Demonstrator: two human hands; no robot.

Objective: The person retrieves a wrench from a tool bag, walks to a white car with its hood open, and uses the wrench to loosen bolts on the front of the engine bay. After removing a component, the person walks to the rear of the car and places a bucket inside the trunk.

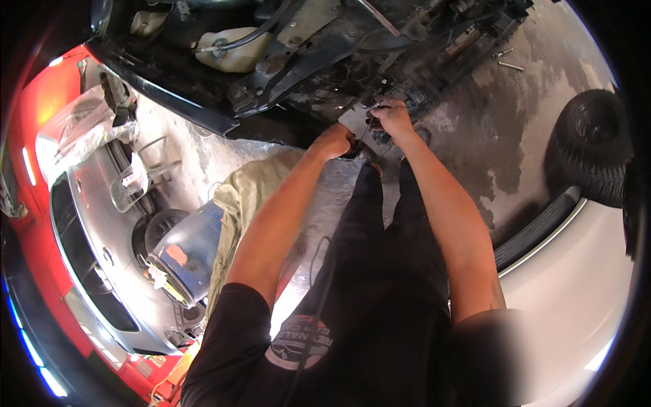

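In the head view my left hand (336, 141) is curled at the lower edge of a black body panel (268, 127) of a raised car; what its fingers hold is hidden. My right hand (392, 119), higher and to the right, has its fingers closed among dark fittings (388, 89) under the car, on something small that I cannot make out. A thin wire or rod shows between the two hands. Above them are a translucent plastic reservoir (230, 54) and dark hoses in the car's open body.
A silver car (102, 251), a blue drum (190, 254) and olive cloth (244, 183) are on my left. To my right lie a tyre (586, 149), small tools (508, 66) on the stained floor (502, 149) and a pale car's body (569, 285). A thin cable hangs along my legs.
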